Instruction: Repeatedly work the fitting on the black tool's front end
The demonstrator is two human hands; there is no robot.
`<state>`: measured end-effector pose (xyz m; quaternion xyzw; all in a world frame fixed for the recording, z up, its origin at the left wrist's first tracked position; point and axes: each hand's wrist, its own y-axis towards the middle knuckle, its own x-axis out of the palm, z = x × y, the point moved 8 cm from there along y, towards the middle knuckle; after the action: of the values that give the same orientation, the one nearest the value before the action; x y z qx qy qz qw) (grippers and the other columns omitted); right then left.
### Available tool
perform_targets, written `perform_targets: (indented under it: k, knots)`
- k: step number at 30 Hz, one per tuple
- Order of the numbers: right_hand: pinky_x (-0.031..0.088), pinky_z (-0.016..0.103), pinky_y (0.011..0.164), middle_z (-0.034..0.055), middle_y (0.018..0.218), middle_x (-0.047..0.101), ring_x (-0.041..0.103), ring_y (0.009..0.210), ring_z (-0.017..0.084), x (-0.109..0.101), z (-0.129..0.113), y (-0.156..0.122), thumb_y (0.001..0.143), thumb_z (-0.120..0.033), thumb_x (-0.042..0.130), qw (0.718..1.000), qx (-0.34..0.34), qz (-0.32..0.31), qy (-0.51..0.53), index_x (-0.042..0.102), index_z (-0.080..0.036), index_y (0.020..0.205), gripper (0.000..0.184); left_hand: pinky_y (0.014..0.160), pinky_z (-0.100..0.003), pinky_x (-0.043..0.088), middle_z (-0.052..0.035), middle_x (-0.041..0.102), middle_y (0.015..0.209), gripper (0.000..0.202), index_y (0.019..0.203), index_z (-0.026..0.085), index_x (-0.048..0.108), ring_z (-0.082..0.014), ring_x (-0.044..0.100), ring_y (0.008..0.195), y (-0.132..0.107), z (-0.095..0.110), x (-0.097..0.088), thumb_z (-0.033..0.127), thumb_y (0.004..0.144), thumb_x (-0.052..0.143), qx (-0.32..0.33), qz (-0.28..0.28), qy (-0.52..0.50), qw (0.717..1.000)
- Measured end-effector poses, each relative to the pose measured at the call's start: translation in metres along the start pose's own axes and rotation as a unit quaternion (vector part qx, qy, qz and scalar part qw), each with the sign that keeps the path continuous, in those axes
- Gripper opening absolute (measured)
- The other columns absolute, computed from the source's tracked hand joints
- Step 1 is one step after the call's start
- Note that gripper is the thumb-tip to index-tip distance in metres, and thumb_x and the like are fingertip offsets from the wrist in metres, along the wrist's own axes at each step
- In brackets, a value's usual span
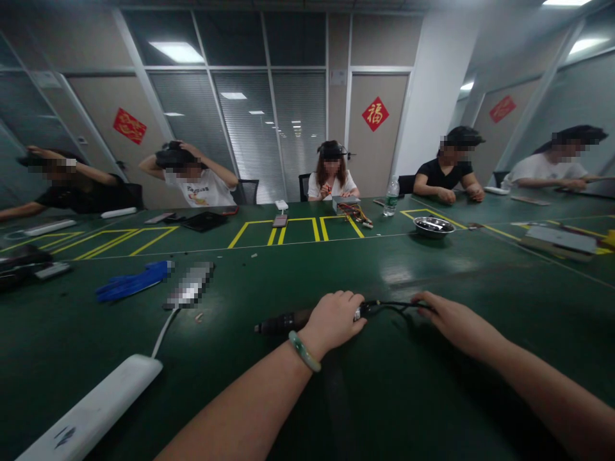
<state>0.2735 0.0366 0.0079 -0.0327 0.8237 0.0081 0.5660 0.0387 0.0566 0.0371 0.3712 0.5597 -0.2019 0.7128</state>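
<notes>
A dark, corded electric screwdriver lies on the green table with its tip pointing left. My left hand is wrapped over its body from above, hiding the middle of it. A green bangle circles my left wrist. From the tool's right end runs a black cable. My right hand pinches that cable between thumb and fingers, to the right of the tool.
To the left are a blue glove, a phone and a long white power bank wired to it. A metal bowl, a water bottle and a metal box with wires stand farther back. Several people sit opposite.
</notes>
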Motion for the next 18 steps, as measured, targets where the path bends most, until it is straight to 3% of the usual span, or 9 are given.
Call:
perform_targets:
  k: [4, 8, 13, 18]
  knots:
    - [0.044, 0.035, 0.089, 0.0048, 0.111, 0.064, 0.058, 0.101, 0.024, -0.023, -0.001, 0.042, 0.087, -0.047, 0.049, 0.994, -0.083, -0.008, 0.069, 0.061, -0.026, 0.117, 0.038, 0.078, -0.033, 0.047, -0.0039, 0.061, 0.102, 0.033, 0.112, 0.023, 0.054, -0.0208, 0.058, 0.094, -0.001, 0.004, -0.001, 0.045, 0.088, 0.055, 0.026, -0.002, 0.009, 1.000]
    - [0.044, 0.034, 0.086, 0.0049, 0.101, 0.067, 0.060, 0.095, 0.023, -0.013, 0.001, 0.068, 0.084, -0.051, 0.052, 0.990, -0.079, 0.026, 0.110, 0.066, -0.022, 0.105, 0.039, 0.076, -0.032, 0.047, -0.0036, 0.061, 0.100, 0.033, 0.111, 0.023, 0.054, -0.0206, 0.058, 0.092, -0.002, 0.004, -0.003, 0.046, 0.088, 0.055, 0.028, -0.001, 0.014, 1.000]
    - [0.044, 0.031, 0.080, 0.0039, 0.097, 0.066, 0.060, 0.089, 0.021, -0.004, -0.003, 0.066, 0.089, -0.053, 0.045, 0.991, -0.094, 0.077, 0.050, 0.066, -0.024, 0.098, 0.037, 0.075, -0.032, 0.047, -0.0031, 0.061, 0.101, 0.033, 0.113, 0.024, 0.053, -0.0201, 0.058, 0.093, -0.003, 0.003, -0.003, 0.047, 0.089, 0.052, 0.022, -0.003, 0.013, 1.000]
    - [0.044, 0.030, 0.077, 0.0030, 0.099, 0.063, 0.058, 0.088, 0.020, -0.007, -0.004, 0.061, 0.089, -0.052, 0.045, 0.991, -0.109, 0.070, 0.032, 0.065, -0.025, 0.097, 0.034, 0.075, -0.032, 0.047, -0.0040, 0.060, 0.100, 0.030, 0.110, 0.023, 0.053, -0.0207, 0.058, 0.094, -0.001, 0.002, -0.001, 0.044, 0.088, 0.054, 0.010, -0.017, 0.018, 1.000]
